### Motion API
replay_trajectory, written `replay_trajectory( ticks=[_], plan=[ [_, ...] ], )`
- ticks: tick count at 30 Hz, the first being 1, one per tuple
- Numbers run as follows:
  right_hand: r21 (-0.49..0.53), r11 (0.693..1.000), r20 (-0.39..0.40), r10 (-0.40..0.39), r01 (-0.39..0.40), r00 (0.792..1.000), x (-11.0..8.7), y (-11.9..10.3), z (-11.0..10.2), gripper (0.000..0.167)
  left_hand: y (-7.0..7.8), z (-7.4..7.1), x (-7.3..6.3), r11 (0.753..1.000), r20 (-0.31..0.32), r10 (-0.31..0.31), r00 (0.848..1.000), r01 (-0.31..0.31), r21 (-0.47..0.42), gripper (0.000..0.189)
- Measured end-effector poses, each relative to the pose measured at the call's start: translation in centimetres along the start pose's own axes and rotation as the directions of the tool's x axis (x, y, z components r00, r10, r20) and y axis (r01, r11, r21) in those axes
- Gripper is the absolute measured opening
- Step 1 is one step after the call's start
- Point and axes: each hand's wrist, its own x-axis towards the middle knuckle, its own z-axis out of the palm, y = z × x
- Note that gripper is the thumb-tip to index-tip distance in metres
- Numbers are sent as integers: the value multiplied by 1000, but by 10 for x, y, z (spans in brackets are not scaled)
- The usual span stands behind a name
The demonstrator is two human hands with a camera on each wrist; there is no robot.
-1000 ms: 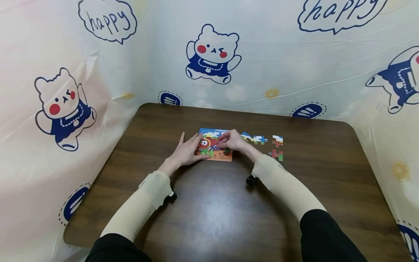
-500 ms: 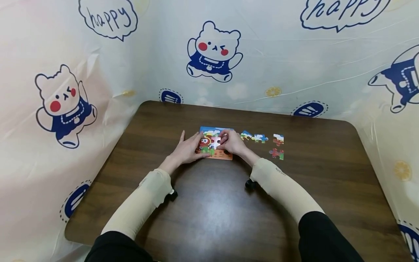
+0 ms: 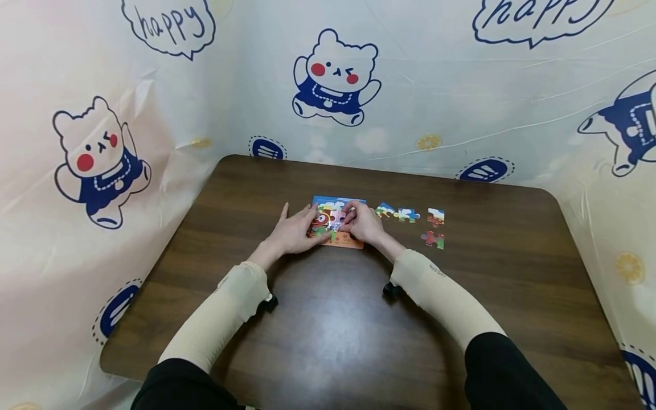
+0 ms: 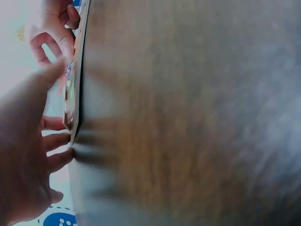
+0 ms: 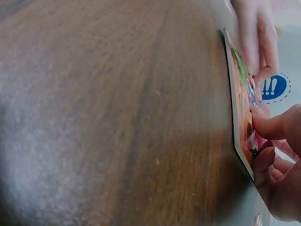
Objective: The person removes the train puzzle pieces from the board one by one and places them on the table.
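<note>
A small jigsaw board (image 3: 346, 241) with a blue top edge and an orange lower strip lies on the table, partly filled with colourful pieces. My left hand (image 3: 293, 233) is at its left side. In the left wrist view several fingertips (image 4: 66, 139) touch the board's edge, while the thumb reaches over the picture. My right hand (image 3: 367, 224) is over the board's right half, thumb and fingers pinching a puzzle piece (image 3: 337, 218) low against the picture. The right hand hides the board's right part. In the right wrist view the thumb (image 5: 269, 123) is close over the board.
Several loose puzzle pieces lie right of the board: two near its upper corner, one (image 3: 385, 210) beside another (image 3: 408, 215), then an upper piece (image 3: 436, 217) and a lower piece (image 3: 433, 240) further right. A printed curtain (image 3: 400, 85) surrounds the brown table (image 3: 328, 319).
The left thumb has moved up from the board's lower edge onto the picture. The right hand has stayed over the same spot, and the piece in its fingers has shifted slightly.
</note>
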Motion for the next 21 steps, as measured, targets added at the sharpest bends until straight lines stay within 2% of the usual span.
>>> replay_trajectory(
  ticks=[6, 15, 21],
  plan=[
    [-16, 1000, 11, 2, -1, 1000, 0, 2, 2, 36, 1, 5, 3, 999, -49, -2, 999, 4, 43, 87],
    [6, 1000, 31, -19, 19, 999, -1, 3, -2, 40, 3, 2, 4, 998, -56, -14, 998, 18, 60, 98],
    [14, 998, 45, -55, 54, 997, -1, 7, -2, 40, 3, 2, 5, 999, -64, -9, 998, 12, 45, 98]
  ],
)
